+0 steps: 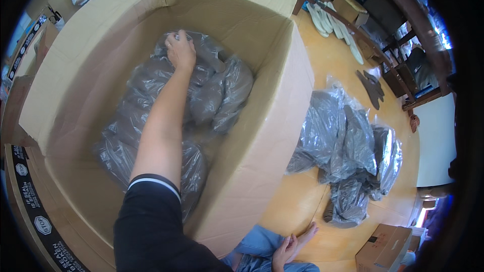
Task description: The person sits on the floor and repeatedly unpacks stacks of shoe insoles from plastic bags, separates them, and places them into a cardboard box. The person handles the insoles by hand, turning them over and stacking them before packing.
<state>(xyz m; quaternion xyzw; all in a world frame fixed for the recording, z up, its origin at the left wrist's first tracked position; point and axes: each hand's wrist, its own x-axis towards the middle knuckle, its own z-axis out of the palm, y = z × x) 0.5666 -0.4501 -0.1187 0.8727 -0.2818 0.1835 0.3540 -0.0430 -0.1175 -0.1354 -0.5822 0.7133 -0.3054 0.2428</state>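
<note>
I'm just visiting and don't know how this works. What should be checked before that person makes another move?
1. Cardboard box open at the top: ok, the left hand reaches in freely.
2. Left hand on the contents: ok, it touches the far part of the plastic-bagged grey bundles.
3. Firm hold: cannot tell, the fingertips are partly hidden.
4. Right hand at the box: not ok, it is outside, near a bare foot.
5. Floor beside the box clear: not ok, more bagged bundles lie there.
6. Bags sealed: cannot tell.
</note>
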